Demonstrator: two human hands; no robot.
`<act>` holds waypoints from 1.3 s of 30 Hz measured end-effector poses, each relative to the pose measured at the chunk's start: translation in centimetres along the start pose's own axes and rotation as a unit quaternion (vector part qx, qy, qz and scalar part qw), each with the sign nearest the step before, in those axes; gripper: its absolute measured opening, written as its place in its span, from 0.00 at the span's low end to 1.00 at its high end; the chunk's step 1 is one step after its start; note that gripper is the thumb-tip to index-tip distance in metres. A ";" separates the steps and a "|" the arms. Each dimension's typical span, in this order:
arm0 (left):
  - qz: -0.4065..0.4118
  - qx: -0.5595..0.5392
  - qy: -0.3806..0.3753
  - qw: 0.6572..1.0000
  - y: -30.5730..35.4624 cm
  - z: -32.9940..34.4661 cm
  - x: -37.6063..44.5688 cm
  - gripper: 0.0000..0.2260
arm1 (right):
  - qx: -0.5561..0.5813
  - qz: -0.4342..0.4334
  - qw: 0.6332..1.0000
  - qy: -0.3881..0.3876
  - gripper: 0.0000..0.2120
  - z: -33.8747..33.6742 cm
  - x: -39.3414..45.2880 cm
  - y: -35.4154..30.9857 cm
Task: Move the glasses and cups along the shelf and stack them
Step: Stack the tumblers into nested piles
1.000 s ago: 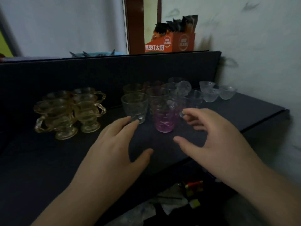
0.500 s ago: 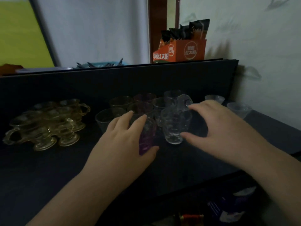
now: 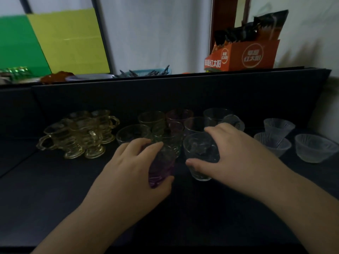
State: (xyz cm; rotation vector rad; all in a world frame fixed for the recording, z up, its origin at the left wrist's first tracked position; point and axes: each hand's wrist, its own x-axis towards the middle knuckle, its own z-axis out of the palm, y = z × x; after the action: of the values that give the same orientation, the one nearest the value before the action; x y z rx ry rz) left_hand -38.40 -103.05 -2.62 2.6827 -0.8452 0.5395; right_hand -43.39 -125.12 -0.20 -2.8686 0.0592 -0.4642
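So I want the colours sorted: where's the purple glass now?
The purple glass stands at the shelf's front centre, gripped by the left hand, beside the clear glass.

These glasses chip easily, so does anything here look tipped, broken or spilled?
One clear glass at the back, behind the right hand, seems tipped on its side. Nothing looks broken or spilled; the light is too dim to rule out chips.
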 end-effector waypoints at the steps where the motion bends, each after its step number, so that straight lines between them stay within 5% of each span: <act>1: 0.003 -0.001 -0.002 1.000 0.0 -0.1 0.0 0.38 | 0.001 0.002 1.000 0.000 0.41 0.2 0.1 0.0; 6: 0.009 -0.011 -0.012 1.000 -0.1 -0.1 0.1 0.39 | 0.033 0.011 0.999 0.008 0.31 0.9 0.1 -0.1; 12: 0.023 -0.043 -0.015 0.999 -0.5 -0.6 0.1 0.40 | 0.060 0.013 0.998 0.018 0.45 0.7 -0.7 1.0; 17: 0.028 -0.109 0.020 0.993 -0.5 -1.7 1.1 0.38 | 0.096 0.017 0.994 0.046 0.46 -0.2 -1.1 2.1; 22: 0.023 -0.187 0.095 0.977 -0.1 -3.8 4.7 0.34 | 0.169 0.004 0.974 0.152 0.27 -3.1 -0.1 2.0; 29: 0.003 -0.180 0.126 0.976 0.4 -2.3 10.7 0.27 | 0.211 0.015 0.950 0.230 0.30 -4.2 5.1 1.9; 36: 0.001 -0.117 0.021 0.993 -1.0 0.7 11.8 0.32 | 0.155 0.082 0.972 0.158 0.51 0.7 8.1 2.2; 39: 0.000 -0.105 -0.016 0.994 -1.3 1.0 11.6 0.33 | 0.138 0.092 0.977 0.131 0.52 1.7 8.2 2.2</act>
State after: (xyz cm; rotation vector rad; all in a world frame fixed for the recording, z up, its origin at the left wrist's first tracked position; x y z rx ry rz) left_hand -28.58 -108.06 1.25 2.5060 -0.8590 0.3857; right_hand -35.06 -127.49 0.23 -2.4882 0.2814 -0.7453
